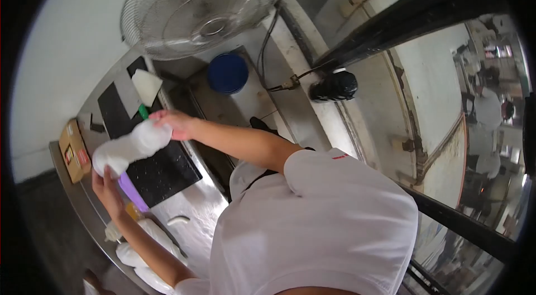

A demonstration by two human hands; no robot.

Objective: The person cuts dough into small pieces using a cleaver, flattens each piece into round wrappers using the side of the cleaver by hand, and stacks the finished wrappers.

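Note:
Stretched between my two hands is a long, soft-looking white bundle [134, 147] with rounded, bulging ends; its material is not clear. My right hand [176, 123] grips the upper end, thumb and fingers closed on it. At the lower end, my left hand [109, 192] holds it from beneath, its fingers partly hidden. The bundle is above a speckled black board [167, 172] on a metal table [195, 205]. A small green piece [143, 111] shows just beyond my right fingers. Near my left hand lies a purple strip [134, 192].
A cardboard box [73, 152] stands on the table's far edge, and white plastic bags [151, 245] lie near my left forearm. A small curved white piece [178, 220] rests on the metal. A large fan [206, 10] and blue bucket [228, 73] are to my right.

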